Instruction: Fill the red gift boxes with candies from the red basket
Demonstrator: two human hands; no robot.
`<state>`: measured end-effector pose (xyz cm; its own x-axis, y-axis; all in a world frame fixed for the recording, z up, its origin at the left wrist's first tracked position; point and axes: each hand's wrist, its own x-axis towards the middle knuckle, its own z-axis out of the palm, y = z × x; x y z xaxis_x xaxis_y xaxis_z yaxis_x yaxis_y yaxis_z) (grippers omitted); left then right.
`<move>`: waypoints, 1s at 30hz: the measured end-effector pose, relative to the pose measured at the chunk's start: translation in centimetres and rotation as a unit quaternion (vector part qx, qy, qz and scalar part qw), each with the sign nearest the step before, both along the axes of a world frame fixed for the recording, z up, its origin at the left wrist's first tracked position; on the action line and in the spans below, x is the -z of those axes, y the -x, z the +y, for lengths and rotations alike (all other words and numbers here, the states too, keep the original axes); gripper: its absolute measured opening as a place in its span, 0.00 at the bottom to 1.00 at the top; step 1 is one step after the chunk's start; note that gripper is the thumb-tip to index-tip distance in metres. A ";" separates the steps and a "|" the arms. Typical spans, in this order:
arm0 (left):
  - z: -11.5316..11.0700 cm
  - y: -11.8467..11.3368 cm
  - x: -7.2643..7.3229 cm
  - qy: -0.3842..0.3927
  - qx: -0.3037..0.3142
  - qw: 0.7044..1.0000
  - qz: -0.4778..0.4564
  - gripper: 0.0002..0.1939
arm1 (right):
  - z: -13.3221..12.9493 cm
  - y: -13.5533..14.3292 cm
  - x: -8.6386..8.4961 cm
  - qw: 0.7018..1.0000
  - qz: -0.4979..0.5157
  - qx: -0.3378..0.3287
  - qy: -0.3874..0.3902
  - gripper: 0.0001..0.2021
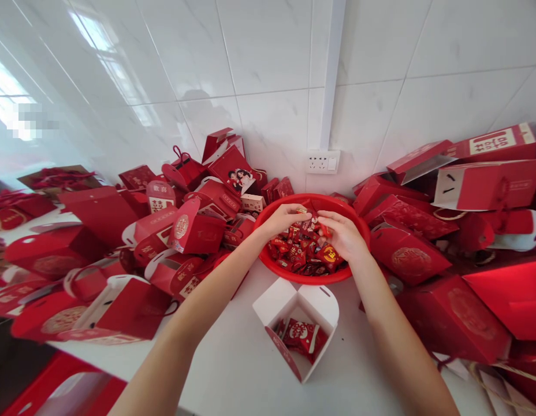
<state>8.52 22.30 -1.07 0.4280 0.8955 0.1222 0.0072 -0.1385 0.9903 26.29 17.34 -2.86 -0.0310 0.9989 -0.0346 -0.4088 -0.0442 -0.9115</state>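
Observation:
A red plastic basin (268,254) full of small wrapped candies (302,248) stands against the wall. Over its far side, my left hand (287,219) is closed, with a shiny bit of candy wrapper showing at the fingertips. My right hand (343,232) faces it, fingers curled around a red-wrapped candy (325,230). The two hands nearly meet, and the palms are partly hidden. Just in front of the basin, between my forearms, an open gift box (274,303) with a white inside holds red packets (303,336).
Many red gift boxes (133,306) are heaped on the white table (224,358) at left. More red boxes (454,318) pile up at right, some with rope handles. A wall socket (322,162) sits on the tiled wall behind the basin.

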 end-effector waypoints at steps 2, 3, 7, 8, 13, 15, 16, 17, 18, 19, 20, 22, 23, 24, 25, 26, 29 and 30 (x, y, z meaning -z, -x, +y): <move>-0.2 -0.3 -0.1 -0.005 0.006 1.000 -0.009 0.22 | -0.2 0.1 0.1 1.000 -0.016 0.000 -0.002 0.21; -0.4 -0.5 -0.2 -0.008 0.010 1.000 -0.012 0.21 | -0.2 0.1 0.1 1.000 -0.023 -0.002 -0.003 0.21; -0.6 -0.8 -0.7 0.016 0.018 0.999 -0.022 0.20 | -0.3 0.1 0.2 0.999 -0.031 0.006 -0.009 0.20; -0.6 -0.7 -0.8 0.033 0.012 0.999 -0.021 0.19 | -0.2 0.1 0.1 0.999 -0.028 0.011 -0.011 0.20; -0.6 -0.2 -0.7 0.075 -0.018 0.997 0.008 0.14 | -0.1 -0.1 -0.1 1.000 -0.021 0.006 -0.005 0.18; -0.7 -0.1 -0.5 0.054 0.015 0.998 0.015 0.17 | -0.2 -0.1 -0.1 1.000 -0.027 -0.005 0.002 0.17; -0.7 -0.1 -0.4 0.041 0.030 0.999 0.013 0.18 | -0.3 0.0 -0.1 0.999 -0.030 -0.010 0.006 0.17; -0.7 -0.1 -0.3 0.030 0.039 0.999 0.007 0.21 | -0.3 0.0 -0.2 0.999 -0.033 -0.013 0.010 0.17; -0.7 -0.1 -0.2 0.022 0.041 0.999 -0.001 0.23 | -0.4 0.1 -0.2 0.999 -0.034 -0.015 0.014 0.16; -0.7 -0.2 -0.2 0.017 0.038 0.999 -0.008 0.24 | -0.4 0.1 -0.2 0.999 -0.035 -0.016 0.018 0.16; -0.7 -0.2 -0.1 0.015 0.036 0.999 -0.011 0.25 | -0.5 0.1 -0.3 0.999 -0.036 -0.015 0.021 0.15; -0.6 -0.1 -0.2 0.019 0.045 0.999 -0.004 0.24 | -0.5 0.1 -0.3 0.999 -0.037 -0.012 0.023 0.15; -0.6 -0.1 -0.2 0.025 0.056 0.998 0.002 0.24 | -0.5 0.1 -0.3 0.999 -0.038 -0.010 0.024 0.15; -0.6 0.0 -0.2 0.032 0.068 0.997 0.007 0.25 | -0.4 0.0 -0.3 0.999 -0.040 -0.008 0.024 0.15; -0.5 0.1 -0.2 0.039 0.080 0.996 0.010 0.27 | -0.4 0.0 -0.2 0.999 -0.043 -0.005 0.023 0.15; -0.4 0.3 -0.2 0.042 0.089 0.995 0.012 0.29 | -0.3 -0.1 -0.1 0.999 -0.045 -0.002 0.021 0.15; 0.1 0.7 0.2 0.014 0.096 0.995 0.028 0.31 | -0.1 -0.2 0.2 0.998 -0.054 0.008 0.009 0.17; 0.4 0.9 0.3 -0.008 0.090 0.995 0.044 0.28 | 0.0 -0.3 0.3 0.998 -0.058 0.011 0.004 0.17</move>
